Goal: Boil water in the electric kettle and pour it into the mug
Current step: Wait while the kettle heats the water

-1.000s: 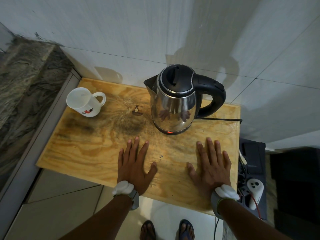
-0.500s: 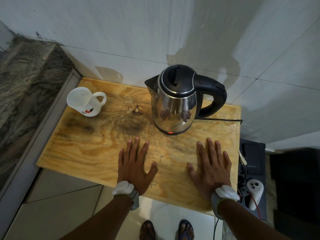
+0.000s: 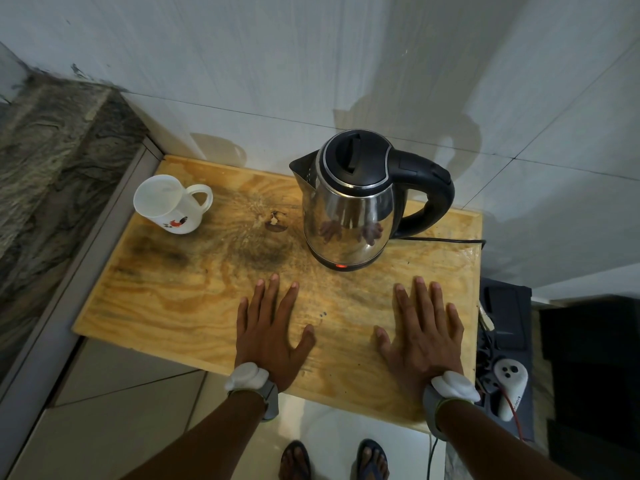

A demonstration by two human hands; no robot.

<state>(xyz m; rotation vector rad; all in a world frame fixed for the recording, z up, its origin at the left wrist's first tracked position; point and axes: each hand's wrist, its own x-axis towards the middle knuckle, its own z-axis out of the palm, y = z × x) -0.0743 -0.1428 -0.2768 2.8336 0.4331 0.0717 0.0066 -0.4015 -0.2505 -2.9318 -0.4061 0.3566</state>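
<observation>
A steel electric kettle (image 3: 349, 216) with a black lid and handle stands on its base at the back right of the wooden board (image 3: 173, 292). A red light glows at the base front. Its lid is closed and the spout points left. A white mug (image 3: 166, 206) with a red rooster print stands upright at the board's back left, handle to the right. My left hand (image 3: 270, 330) lies flat on the board in front of the kettle, fingers spread. My right hand (image 3: 422, 334) lies flat to the right of it. Both hold nothing.
A black power cord (image 3: 446, 240) runs from the kettle off the board's right edge. White tiled walls close the back and right. A stone ledge (image 3: 52, 161) rises on the left. A power strip with a white plug (image 3: 509, 379) lies on the floor at right.
</observation>
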